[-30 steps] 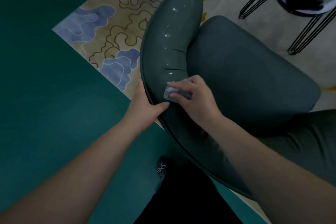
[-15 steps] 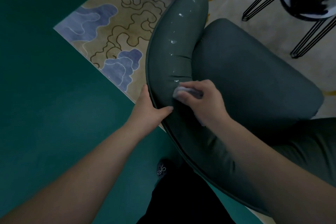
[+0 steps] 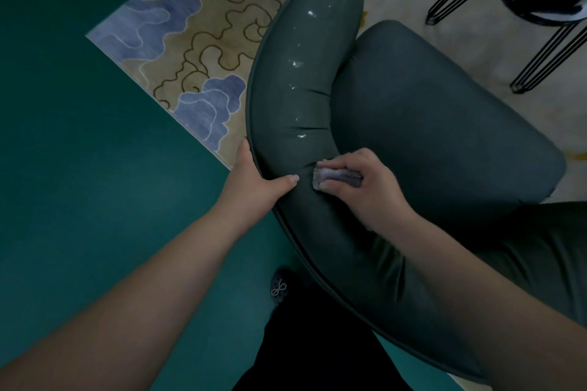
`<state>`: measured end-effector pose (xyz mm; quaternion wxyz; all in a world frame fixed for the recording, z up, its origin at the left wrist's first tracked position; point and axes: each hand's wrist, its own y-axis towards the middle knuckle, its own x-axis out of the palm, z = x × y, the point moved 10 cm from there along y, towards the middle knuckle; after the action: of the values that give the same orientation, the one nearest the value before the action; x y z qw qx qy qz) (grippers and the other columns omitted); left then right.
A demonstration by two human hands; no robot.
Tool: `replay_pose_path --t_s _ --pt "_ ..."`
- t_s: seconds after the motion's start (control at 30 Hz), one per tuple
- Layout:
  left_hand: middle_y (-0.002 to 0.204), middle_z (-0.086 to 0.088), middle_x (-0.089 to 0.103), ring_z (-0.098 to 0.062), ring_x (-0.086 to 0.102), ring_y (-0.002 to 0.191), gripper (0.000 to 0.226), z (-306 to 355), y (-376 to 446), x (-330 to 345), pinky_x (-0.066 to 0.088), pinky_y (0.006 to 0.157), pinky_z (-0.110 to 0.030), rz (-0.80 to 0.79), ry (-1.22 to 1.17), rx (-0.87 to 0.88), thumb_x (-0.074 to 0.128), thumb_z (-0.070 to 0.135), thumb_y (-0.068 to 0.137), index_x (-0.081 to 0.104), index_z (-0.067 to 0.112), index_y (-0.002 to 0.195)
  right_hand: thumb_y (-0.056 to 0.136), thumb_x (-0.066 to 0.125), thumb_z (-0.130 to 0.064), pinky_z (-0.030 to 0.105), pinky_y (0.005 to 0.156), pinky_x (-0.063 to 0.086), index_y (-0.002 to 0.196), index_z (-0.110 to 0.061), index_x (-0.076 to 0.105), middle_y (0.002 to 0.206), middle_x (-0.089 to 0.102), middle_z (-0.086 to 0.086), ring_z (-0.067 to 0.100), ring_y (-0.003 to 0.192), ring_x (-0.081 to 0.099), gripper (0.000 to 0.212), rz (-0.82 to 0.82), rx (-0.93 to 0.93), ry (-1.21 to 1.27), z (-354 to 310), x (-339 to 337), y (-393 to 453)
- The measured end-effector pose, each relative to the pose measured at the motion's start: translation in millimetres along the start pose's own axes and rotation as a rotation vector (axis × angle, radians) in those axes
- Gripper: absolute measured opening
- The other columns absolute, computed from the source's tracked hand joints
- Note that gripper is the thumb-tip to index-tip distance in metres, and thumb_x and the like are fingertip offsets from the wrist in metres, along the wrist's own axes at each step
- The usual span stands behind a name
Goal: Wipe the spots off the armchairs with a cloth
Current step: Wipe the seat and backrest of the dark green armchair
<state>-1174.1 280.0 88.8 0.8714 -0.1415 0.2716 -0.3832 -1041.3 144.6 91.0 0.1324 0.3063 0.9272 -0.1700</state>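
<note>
Your right hand [image 3: 365, 184] pinches the grey cloth [image 3: 336, 176] and presses it onto the curved backrest of the dark green armchair [image 3: 428, 124], just below a line of white spots [image 3: 297, 63] running up the padding. Your left hand [image 3: 254, 181] clasps the backrest's outer edge, thumb lying on top near the cloth. The armchair stands on a patterned rug [image 3: 190, 41] beside teal floor [image 3: 79, 168]; a black wire-legged stool [image 3: 540, 3] stands well apart.
</note>
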Motion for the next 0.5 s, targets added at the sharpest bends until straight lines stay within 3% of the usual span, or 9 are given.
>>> replay_pose_path --t_s 0.13,0.23,0.33,0.5 --pt "0.113 0.021 0.051 -0.003 0.054 0.102 0.073 1.8 6.0 -1.9 0.042 0.081 -0.011 0.013 -0.013 -0.021 0.080 0.020 0.074 0.035 0.031 0.131 0.076 0.076 -0.029 -0.005 0.073 0.035 0.091 -0.042 0.068 0.100 0.054 -0.008 -0.013 0.090 0.051 0.021 0.078 0.130 -0.062 20.8 -21.0 9.0" --pt "0.127 0.008 0.053 -0.013 0.054 0.114 0.077 4.7 11.6 -3.0 0.045 0.097 -0.030 0.036 0.007 -0.028 0.080 0.020 0.073 0.036 0.022 0.135 0.074 0.077 -0.032 -0.001 0.075 0.039 0.092 -0.038 0.070 0.102 0.057 -0.006 -0.010 0.090 0.055 0.020 0.163 0.073 0.047 5.5 -18.5 14.3" --pt "0.130 0.004 0.054 -0.015 0.054 0.116 0.077 7.0 15.8 -4.0 0.045 0.100 -0.035 0.049 0.022 -0.023 0.080 0.019 0.073 0.036 0.021 0.136 0.074 0.079 -0.025 0.002 0.078 0.039 0.098 -0.026 0.072 0.099 0.053 -0.002 -0.007 0.089 0.054 0.025 0.085 -0.038 0.057 -14.5 2.6 18.5" --pt "0.121 0.012 0.055 -0.003 0.056 0.105 0.071 9.9 21.0 -6.0 0.044 0.081 -0.015 0.061 0.048 -0.012 0.081 0.022 0.072 0.039 0.028 0.129 0.077 0.076 -0.026 0.001 0.078 0.039 0.100 -0.030 0.069 0.102 0.052 -0.003 -0.008 0.088 0.054 0.025 0.310 0.043 0.192 -7.3 -21.5 38.0"
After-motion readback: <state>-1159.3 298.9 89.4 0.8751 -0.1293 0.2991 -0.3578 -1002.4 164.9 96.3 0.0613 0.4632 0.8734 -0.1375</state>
